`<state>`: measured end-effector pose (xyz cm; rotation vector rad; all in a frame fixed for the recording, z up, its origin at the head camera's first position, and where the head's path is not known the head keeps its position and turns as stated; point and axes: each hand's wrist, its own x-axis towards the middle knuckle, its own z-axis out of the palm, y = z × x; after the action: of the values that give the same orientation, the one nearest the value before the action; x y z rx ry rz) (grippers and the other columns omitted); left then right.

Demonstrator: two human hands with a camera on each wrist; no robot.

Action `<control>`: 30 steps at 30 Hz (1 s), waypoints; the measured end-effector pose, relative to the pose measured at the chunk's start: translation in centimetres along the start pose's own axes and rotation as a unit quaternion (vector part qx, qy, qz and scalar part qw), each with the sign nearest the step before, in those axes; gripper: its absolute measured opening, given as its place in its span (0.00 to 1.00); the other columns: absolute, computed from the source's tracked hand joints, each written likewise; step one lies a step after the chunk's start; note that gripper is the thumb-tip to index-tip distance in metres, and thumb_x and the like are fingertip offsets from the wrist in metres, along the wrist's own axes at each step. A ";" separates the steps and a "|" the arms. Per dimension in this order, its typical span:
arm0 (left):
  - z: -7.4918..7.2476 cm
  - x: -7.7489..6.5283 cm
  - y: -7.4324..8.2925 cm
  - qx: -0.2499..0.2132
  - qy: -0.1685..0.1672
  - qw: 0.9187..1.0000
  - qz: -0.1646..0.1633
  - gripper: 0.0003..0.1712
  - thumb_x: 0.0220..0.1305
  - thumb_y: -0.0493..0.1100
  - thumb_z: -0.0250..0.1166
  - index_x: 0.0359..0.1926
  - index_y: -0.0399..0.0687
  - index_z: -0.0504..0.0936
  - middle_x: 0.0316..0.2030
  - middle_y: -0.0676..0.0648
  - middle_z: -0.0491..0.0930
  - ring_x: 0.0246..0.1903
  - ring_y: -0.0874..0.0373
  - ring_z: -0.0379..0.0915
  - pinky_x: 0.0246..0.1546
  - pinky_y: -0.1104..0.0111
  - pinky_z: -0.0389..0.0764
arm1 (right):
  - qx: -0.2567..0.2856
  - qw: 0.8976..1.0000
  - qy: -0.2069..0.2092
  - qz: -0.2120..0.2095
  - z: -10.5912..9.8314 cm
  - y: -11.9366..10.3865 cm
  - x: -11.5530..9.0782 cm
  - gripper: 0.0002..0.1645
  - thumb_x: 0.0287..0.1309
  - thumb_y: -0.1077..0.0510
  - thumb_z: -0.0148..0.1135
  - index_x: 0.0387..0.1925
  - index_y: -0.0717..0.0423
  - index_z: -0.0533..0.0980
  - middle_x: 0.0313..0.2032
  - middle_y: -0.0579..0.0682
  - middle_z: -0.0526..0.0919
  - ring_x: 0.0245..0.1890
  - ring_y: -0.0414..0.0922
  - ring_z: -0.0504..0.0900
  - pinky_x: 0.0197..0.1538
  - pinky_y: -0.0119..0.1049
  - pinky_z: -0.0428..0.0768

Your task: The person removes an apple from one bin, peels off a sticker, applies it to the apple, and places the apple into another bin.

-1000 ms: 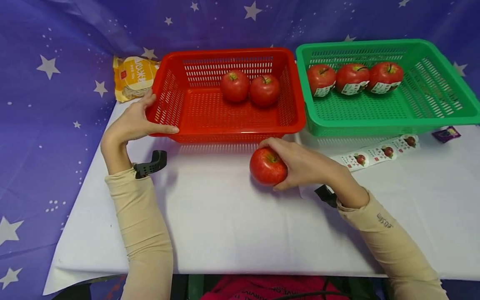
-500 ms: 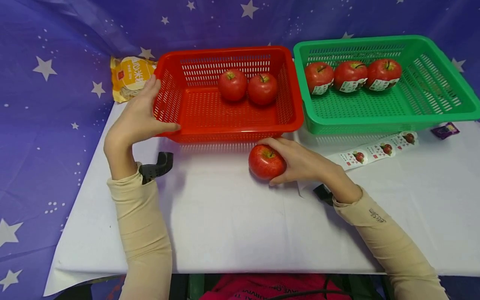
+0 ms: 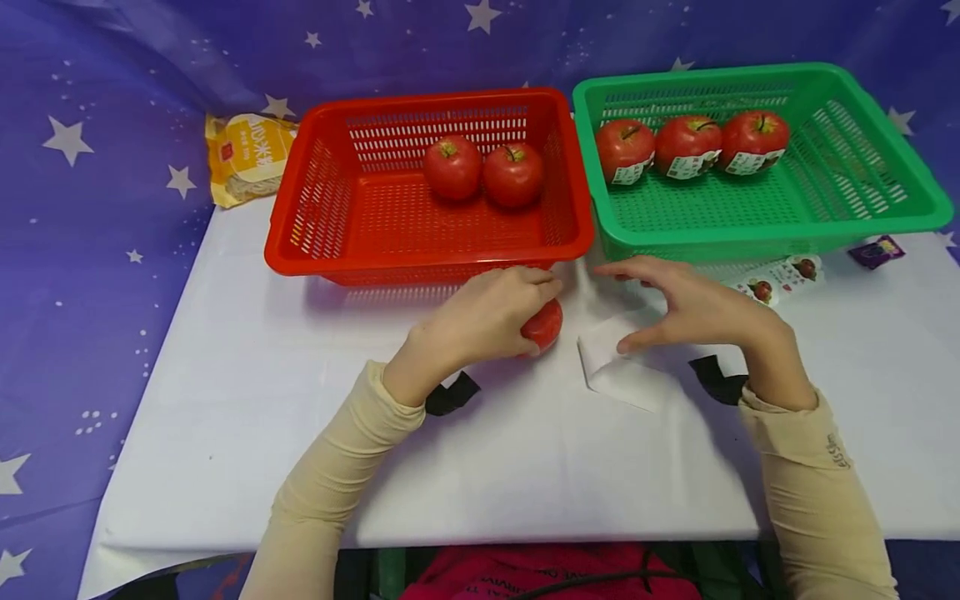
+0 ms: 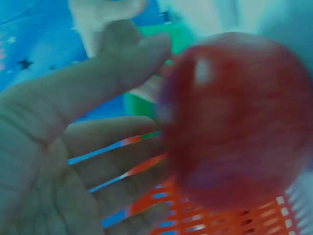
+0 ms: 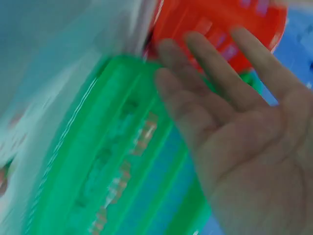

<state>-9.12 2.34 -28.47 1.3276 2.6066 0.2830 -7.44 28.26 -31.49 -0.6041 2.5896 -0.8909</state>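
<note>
In front of the red plastic basket point(image 3: 386, 221), near its right front corner, a red apple point(image 3: 546, 325) lies in the grasp of the left hand point(image 3: 491, 315). The fingers pass over its far side and the thumb borders its near side, so that only the right part of the fruit shows from above; whether its underside rests on the white tablecloth point(image 3: 562, 483) cannot be told. In the left wrist view the same apple fills much of the right half, blurred.

The right hand point(image 3: 693, 304) is free of any object, its thumb and fingers spread apart, facing the apple but well apart from it. Below the thumb is a piece of white paper point(image 3: 622, 379) with a bent edge; behind the hand, a strip of apple stickers point(image 3: 783, 277) is partly covered.

The red basket holds two unlabelled apples side by side point(image 3: 513, 175). Just beside it, the green plastic basket point(image 3: 675, 208) contains a row of three apples with white labels point(image 3: 687, 147). A yellow packet with Chinese characters point(image 3: 251, 158) lies at the far left, a small purple packet point(image 3: 876, 252) at the right. Beige sleeves point(image 3: 330, 475) cover both forearms; a star-patterned blue-purple cloth point(image 3: 247, 50) forms the background.
</note>
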 end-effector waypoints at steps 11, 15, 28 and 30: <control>1.3 1.2 -0.4 -0.008 -0.026 1.000 -0.016 0.24 0.50 0.47 0.73 0.49 0.46 0.79 0.45 0.48 0.78 0.41 0.54 0.75 0.42 0.63 0.79 | -0.066 0.997 -0.011 -0.034 1.0 2.5 0.5 0.17 0.40 0.69 0.71 0.37 0.57 0.81 0.39 0.50 0.83 0.43 0.50 0.80 0.49 0.50 0.76; 1.4 2.7 0.2 -0.079 -0.018 0.997 -0.014 0.30 0.65 0.55 0.62 0.61 0.42 0.73 0.58 0.44 0.75 0.52 0.55 0.75 0.54 0.66 0.75 | -0.031 0.993 0.064 -0.096 1.4 2.0 0.7 0.16 0.39 0.76 0.65 0.26 0.52 0.83 0.31 0.44 0.80 0.37 0.44 0.79 0.41 0.40 0.77; 4.1 5.5 3.2 -0.325 -0.045 0.942 -0.075 0.27 0.74 0.47 0.45 0.68 0.40 0.65 0.42 0.48 0.81 0.44 0.62 0.72 0.51 0.72 0.71 | 0.088 0.920 0.166 -0.344 2.9 -1.1 -1.3 0.20 0.31 0.80 0.57 0.23 0.56 0.85 0.16 0.41 0.78 0.16 0.30 0.62 0.21 0.20 0.61; 4.4 5.7 3.3 -0.359 -0.041 0.929 -0.080 0.33 0.68 0.41 0.52 0.71 0.40 0.59 0.45 0.49 0.81 0.40 0.64 0.73 0.48 0.75 0.72 | 0.091 0.923 0.144 -0.345 3.0 -1.3 -1.3 0.21 0.32 0.80 0.59 0.23 0.54 0.85 0.19 0.41 0.80 0.17 0.30 0.63 0.22 0.20 0.62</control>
<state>-8.67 9.24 -32.39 0.8348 2.1716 1.0066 -4.60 26.46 -32.70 -1.4732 2.5018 -1.5080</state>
